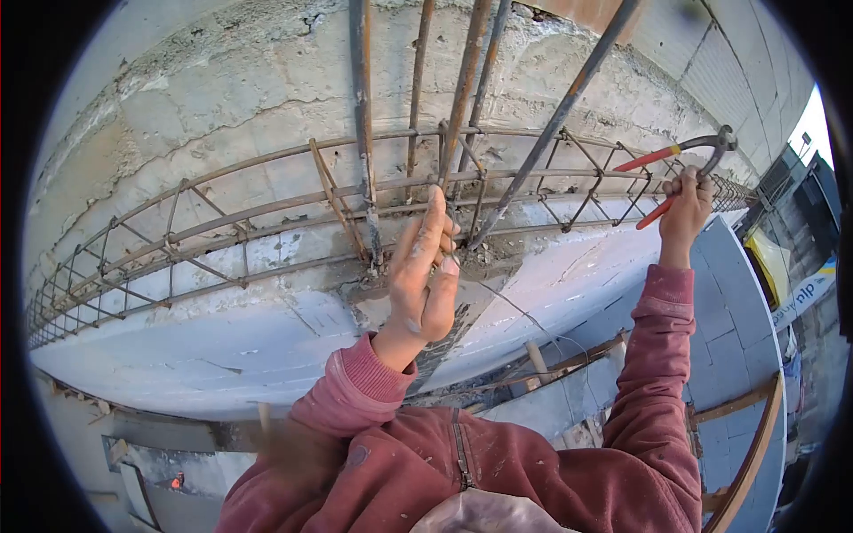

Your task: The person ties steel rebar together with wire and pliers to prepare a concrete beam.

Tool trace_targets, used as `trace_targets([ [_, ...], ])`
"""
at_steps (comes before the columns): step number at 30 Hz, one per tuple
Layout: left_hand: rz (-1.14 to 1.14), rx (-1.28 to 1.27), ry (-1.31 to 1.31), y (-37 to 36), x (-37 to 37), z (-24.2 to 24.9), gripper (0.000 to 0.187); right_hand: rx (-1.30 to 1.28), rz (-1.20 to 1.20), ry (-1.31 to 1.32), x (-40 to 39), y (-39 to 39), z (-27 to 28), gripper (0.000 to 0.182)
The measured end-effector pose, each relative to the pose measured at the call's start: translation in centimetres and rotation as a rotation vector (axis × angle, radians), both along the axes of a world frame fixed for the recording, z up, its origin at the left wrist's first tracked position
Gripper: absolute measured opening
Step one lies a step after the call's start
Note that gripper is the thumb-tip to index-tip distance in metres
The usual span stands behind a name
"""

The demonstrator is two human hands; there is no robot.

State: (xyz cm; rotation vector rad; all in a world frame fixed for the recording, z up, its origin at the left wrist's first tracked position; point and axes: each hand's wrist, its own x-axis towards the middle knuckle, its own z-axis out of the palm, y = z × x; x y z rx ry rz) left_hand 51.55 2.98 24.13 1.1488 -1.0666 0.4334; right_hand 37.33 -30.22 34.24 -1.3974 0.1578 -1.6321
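My left hand (421, 280) is raised at the reinforcing cage (293, 204), beside the upright rebars. Its index finger points up, while the thumb and other fingers close on a thin tie wire (511, 304) that trails down to the right. The wire's end within the fingers is partly hidden. Out to the right, my right hand (688, 206) grips a pair of pincers (647, 160) with red handles and a dark metal head. One handle sticks out below the fist, and the head points up and right, near the cage's far end.
Several rusty upright rebars (362, 107) rise through the cage in front of a rough concrete wall (222, 115). White boards (204, 355) run below it. A wooden beam (751, 453) is at lower right, and a yellow and blue banner (791, 280) hangs at far right.
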Motion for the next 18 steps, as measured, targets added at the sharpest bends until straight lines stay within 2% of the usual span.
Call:
trace_targets([
  [2,-0.101,-0.036,0.088,0.1,-0.3,-0.1,0.051,-0.083,-0.174,-0.014,-2.5,-0.2,3.8,0.012],
  [3,-0.155,-0.061,0.115,0.0,-0.2,-0.3,0.052,-0.104,-0.232,-0.151,-2.7,2.7,5.9,0.022],
  [4,-0.215,-0.088,0.140,0.0,-0.2,-0.5,0.053,-0.185,-0.298,-0.145,-4.9,1.9,6.6,0.030],
  [5,-0.326,-0.131,0.241,0.0,-0.4,-0.4,0.054,-0.142,-0.351,-0.094,-7.0,3.7,7.3,0.032],
  [6,-0.441,-0.176,0.341,0.1,-0.8,-0.3,0.055,-0.185,-0.394,-0.070,-9.0,4.8,7.4,0.035],
  [7,-0.561,-0.218,0.440,0.2,-1.3,-0.2,0.056,-0.043,-0.400,-0.077,-9.8,7.9,7.4,0.035],
  [8,-0.598,-0.242,0.517,0.2,-1.8,0.1,0.057,-0.171,-0.361,-0.017,-11.3,9.3,6.5,0.037],
  [9,-0.640,-0.262,0.596,0.2,-2.4,0.4,0.058,-0.067,-0.356,0.038,-13.0,9.8,5.2,0.036],
  [11,-0.774,-0.323,0.721,0.1,-2.8,-0.1,0.065,0.082,-0.291,0.134,-15.1,11.5,1.4,0.034],
  [12,-0.772,-0.329,0.745,0.1,-2.9,-0.1,0.064,0.223,-0.264,0.201,-14.7,13.6,-0.4,0.031],
  [14,-0.769,-0.338,0.791,0.4,-3.1,0.0,0.060,0.478,0.208,0.354,-15.5,14.4,-4.3,0.025],
  [15,-0.773,-0.362,0.817,0.4,-3.2,-0.1,0.056,0.687,0.323,0.478,-15.8,13.8,-5.7,0.022],
  [16,-0.779,-0.381,0.845,0.4,-3.4,-0.2,0.051,0.663,0.404,0.538,-14.5,15.1,-5.4,0.016],
  [18,-0.832,-0.386,0.913,0.3,-3.8,-0.4,0.041,0.761,0.410,0.368,-12.4,17.2,-3.7,0.012],
])
